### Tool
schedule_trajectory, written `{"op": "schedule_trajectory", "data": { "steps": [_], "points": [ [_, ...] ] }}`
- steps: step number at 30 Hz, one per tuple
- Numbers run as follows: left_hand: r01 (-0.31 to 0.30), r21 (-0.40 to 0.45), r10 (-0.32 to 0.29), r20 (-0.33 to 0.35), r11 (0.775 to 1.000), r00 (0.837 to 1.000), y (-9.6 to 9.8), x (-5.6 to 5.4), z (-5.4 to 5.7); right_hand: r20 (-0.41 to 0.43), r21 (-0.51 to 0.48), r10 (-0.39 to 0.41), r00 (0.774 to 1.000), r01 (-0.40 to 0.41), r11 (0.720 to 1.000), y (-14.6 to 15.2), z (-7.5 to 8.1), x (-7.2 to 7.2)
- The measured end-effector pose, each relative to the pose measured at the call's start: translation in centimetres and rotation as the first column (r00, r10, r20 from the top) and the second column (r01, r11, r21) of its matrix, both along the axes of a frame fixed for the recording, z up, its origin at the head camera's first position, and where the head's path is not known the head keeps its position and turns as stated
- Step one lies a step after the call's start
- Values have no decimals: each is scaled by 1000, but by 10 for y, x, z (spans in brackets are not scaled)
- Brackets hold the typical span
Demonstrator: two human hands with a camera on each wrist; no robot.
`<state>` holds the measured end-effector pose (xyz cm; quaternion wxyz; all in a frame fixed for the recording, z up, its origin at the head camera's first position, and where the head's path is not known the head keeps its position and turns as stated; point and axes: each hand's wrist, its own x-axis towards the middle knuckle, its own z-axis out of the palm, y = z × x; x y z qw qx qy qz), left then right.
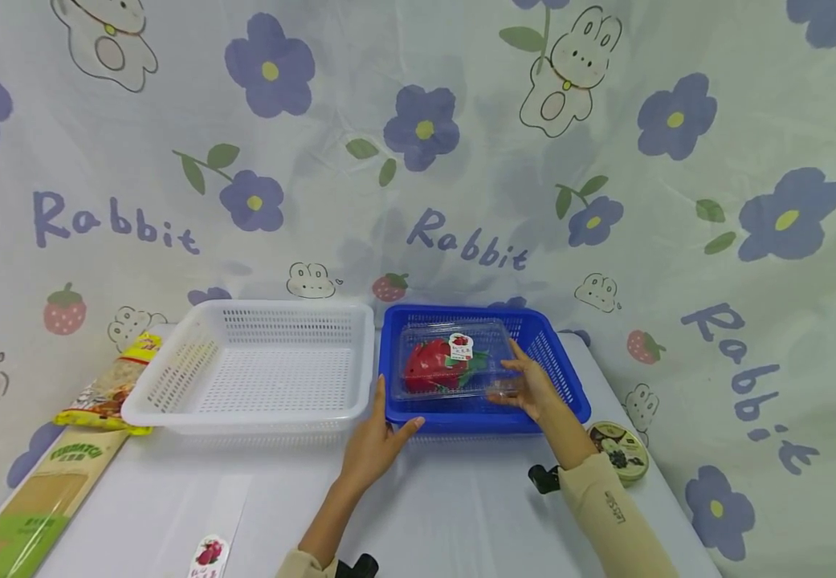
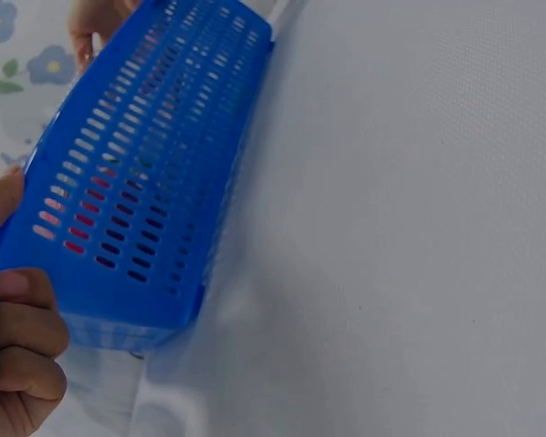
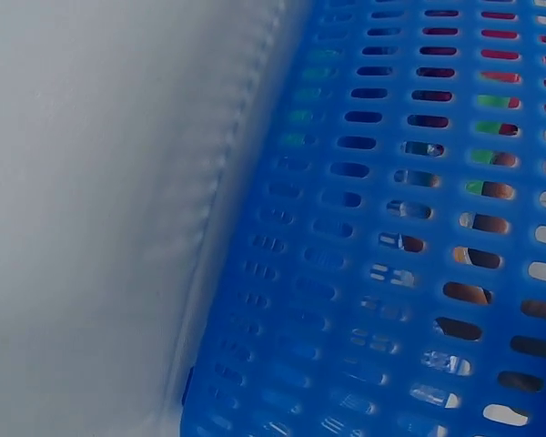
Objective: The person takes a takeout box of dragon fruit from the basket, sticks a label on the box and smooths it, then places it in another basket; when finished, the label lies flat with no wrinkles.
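Observation:
In the head view, a blue slotted plastic basket [image 1: 461,425] stands on the white table. Inside it sits a clear plastic box [image 1: 493,337] with a red and green dragon fruit [image 1: 428,365] in it and a label on the lid. My right hand [image 1: 533,389] reaches over the basket and holds the right end of the box, fingers and thumb spread along its edge. The near left corner of the basket is gripped by my left hand [image 1: 373,449], its thumb on the rim. Curled left fingers [image 2: 23,355] show beside that corner in the left wrist view.
A white slotted basket [image 1: 244,417] stands left of the blue one. Farther left lie a yellow food bag [image 1: 110,385] and a long green package [image 1: 34,514]. A round tin [image 1: 618,451] is by my right forearm. Near the front lies a fruit label [image 1: 208,554].

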<state>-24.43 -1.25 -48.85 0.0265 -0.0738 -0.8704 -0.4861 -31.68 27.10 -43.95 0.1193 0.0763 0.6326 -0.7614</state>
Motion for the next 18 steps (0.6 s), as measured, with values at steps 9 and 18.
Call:
{"op": "schedule_trajectory", "data": {
  "steps": [9, 18],
  "points": [
    [3, 4, -3, 6, 1000, 1000, -1, 1, 1, 10, -8, 14, 1000, -13, 1000, 0, -1, -2],
    [8, 6, -8, 3, 1000, 1000, -1, 1, 1, 30, 0, 48, 998, -48, 999, 1, 0, -1]
  ]
}}
